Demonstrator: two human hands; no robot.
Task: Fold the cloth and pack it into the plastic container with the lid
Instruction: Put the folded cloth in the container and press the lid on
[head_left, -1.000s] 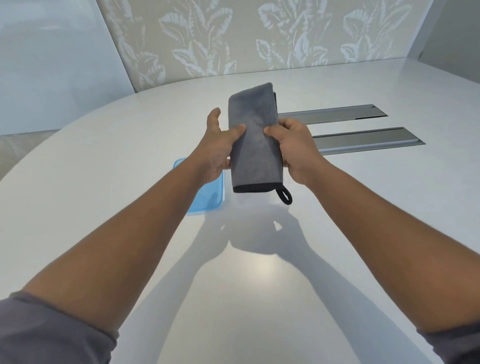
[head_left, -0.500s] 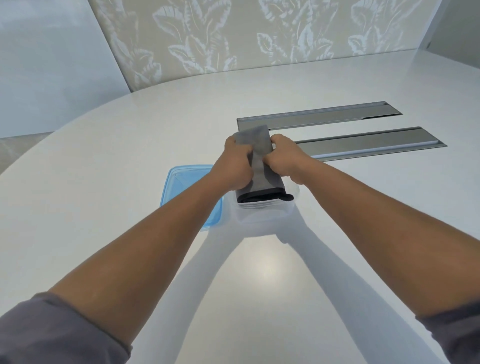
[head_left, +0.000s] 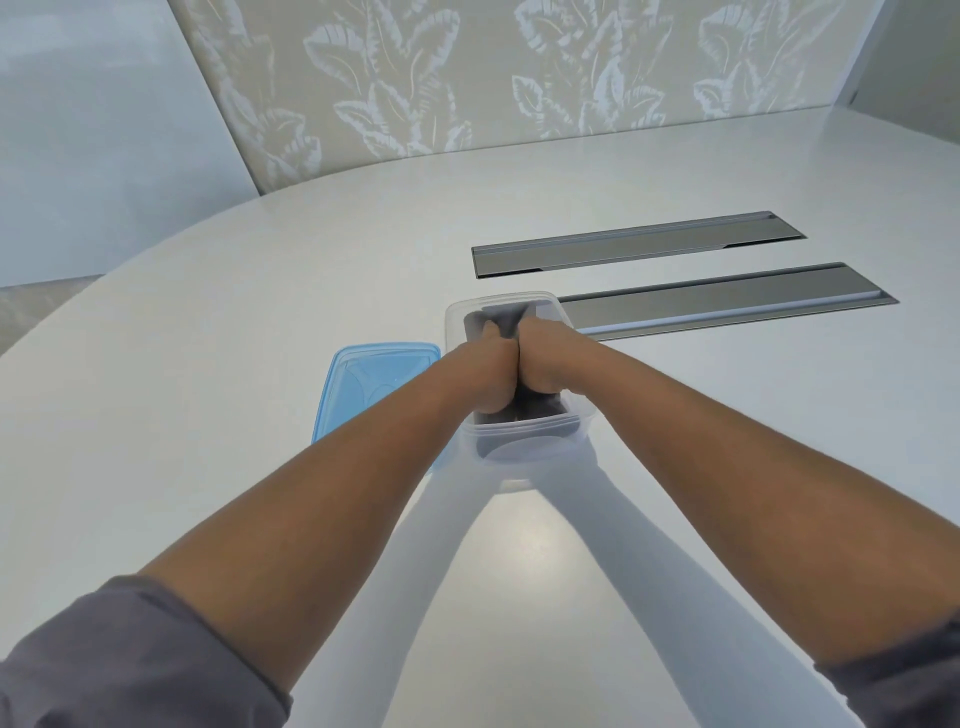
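Down inside the clear plastic container (head_left: 524, 449), both hands press side by side, knuckles touching each other, with the fingers curled downward and out of sight against the grey cloth (head_left: 500, 316). The left hand (head_left: 491, 371) and the right hand (head_left: 543, 364) are each bunched into a loose fist on top of the folded fabric; whether the fingers pinch the cloth or only push on it cannot be told, since the backs of the hands hide them. The cloth lies within the container's walls, a grey strip showing at the far end beyond the knuckles and a darker part visible through the near wall below the wrists. The container stands on the white table (head_left: 208, 415), its far right corner just beside the nearer of two long grey metal slots (head_left: 727, 301) set into the tabletop. The blue lid (head_left: 363, 384) lies flat on the table just beside the container's left side, partly hidden by the left forearm. Both bare forearms run back toward the camera to grey sleeves (head_left: 130, 665), casting pale shadows on the table. A leaf-patterned wall panel (head_left: 519, 78) stands behind the table.
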